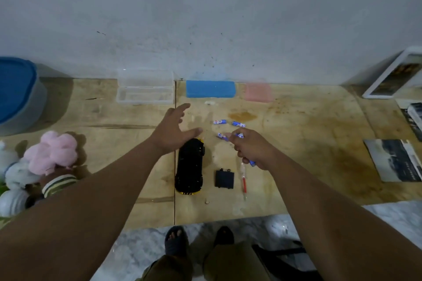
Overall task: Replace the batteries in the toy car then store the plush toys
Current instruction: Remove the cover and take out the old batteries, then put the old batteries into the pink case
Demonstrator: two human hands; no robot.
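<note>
Black with yellow trim, the one toy car (pixel 189 166) lies belly-up on the table (pixel 308 143), nose toward the wall, near the front edge. Just right of it lies one black battery cover (pixel 224 179), and right of that one red-handled screwdriver (pixel 243 180).

Two blue-and-white batteries lie loose beyond the car: one (pixel 219 122) and another (pixel 238 124) side by side. More batteries are at the right hand (pixel 253 150): its fingers (pixel 237 143) are curled round some, with blue ends showing past the fingertips and below the palm; the exact number held cannot be told. The left hand (pixel 173 130) hovers above the car's front with its fingers spread and released, holding nothing.

Along the wall stand three boxes: one clear plastic case (pixel 145 89) with its lid open, one blue box (pixel 210 89) and one pink box (pixel 259 92). At the left edge is a heap of plush toys (pixel 34 166), the pink one (pixel 53 151) on top; their count is unclear. Behind them stands a grey tub with a blue lid (pixel 16 89).

The table is bare, stained plywood with a seam down its middle, set against a scuffed grey wall (pixel 205 18). Printed booklets (pixel 397 159) and a white frame (pixel 395 75) lie at the right. Below, a marbled floor (pixel 137 246) and the person's sandalled feet show. The writing on the batteries is too blurred to read.
</note>
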